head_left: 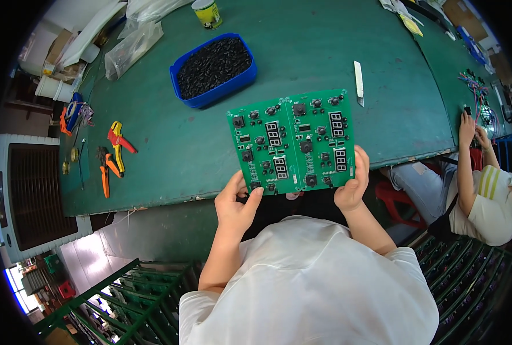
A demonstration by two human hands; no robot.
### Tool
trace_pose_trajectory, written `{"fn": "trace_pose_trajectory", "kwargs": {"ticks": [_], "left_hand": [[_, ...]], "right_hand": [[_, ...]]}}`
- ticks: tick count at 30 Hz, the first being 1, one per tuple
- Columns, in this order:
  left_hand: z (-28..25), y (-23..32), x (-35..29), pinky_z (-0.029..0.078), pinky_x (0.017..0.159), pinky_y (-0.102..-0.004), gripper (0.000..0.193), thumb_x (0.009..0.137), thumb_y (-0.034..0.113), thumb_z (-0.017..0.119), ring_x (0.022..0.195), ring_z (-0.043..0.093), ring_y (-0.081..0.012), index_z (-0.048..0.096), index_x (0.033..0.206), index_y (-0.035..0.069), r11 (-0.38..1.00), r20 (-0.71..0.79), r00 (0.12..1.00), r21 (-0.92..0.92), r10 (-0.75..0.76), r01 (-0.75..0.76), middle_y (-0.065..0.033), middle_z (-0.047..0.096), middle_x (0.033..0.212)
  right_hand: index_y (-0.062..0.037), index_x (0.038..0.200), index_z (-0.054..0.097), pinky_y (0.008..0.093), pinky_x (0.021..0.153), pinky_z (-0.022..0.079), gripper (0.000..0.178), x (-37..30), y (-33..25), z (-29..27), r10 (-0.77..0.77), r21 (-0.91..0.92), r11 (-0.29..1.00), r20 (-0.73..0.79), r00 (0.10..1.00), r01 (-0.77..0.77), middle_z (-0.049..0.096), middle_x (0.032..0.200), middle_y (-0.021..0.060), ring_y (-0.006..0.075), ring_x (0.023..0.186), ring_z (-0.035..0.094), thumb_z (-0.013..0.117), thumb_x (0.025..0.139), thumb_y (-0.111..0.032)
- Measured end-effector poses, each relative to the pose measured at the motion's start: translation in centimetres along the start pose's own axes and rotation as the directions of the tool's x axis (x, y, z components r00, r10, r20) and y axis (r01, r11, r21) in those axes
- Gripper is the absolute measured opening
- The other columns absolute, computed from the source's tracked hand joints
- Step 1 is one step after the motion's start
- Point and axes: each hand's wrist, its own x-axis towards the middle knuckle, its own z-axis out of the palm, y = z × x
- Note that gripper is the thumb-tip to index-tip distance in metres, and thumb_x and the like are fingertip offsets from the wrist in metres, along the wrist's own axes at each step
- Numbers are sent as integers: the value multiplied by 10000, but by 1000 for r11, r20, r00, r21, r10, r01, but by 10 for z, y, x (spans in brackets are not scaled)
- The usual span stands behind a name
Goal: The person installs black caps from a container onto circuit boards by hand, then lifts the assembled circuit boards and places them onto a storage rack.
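Between my two hands is a green circuit board [292,140], its populated face turned up toward me. It carries several white-segment digit displays, black push buttons and small chips, and a line runs down its middle. My left hand [236,202] is closed on the lower left corner, thumb on the front near a button. At the lower right corner my right hand [355,183] grips the edge, the fingers partly hidden behind the board. The board is held at the near edge of the green table [169,152].
Beyond the board stands a blue tray [227,88] of small black parts. A utility knife [359,83] lies to its right. Red-yellow pliers [119,141] and orange-handled cutters [107,172] lie left. A yellow-green can [207,14] stands far back. At right, a co-worker [486,195] handles wires.
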Motion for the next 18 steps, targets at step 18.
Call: {"fn": "trace_pose_trajectory", "kwargs": {"ticks": [18], "left_hand": [[-31,-30,-36,462,637,-452,329,742,275,625,680,586,-388,537,849,-24,886,-168,975,416,-147,205,-198,574,656]], "right_hand": [[112,1250,400,426,987,336,589,-39,42,49,82,215,965,293,953,-149,434,1256,241,335,1167,429,240,967,-379]]}}
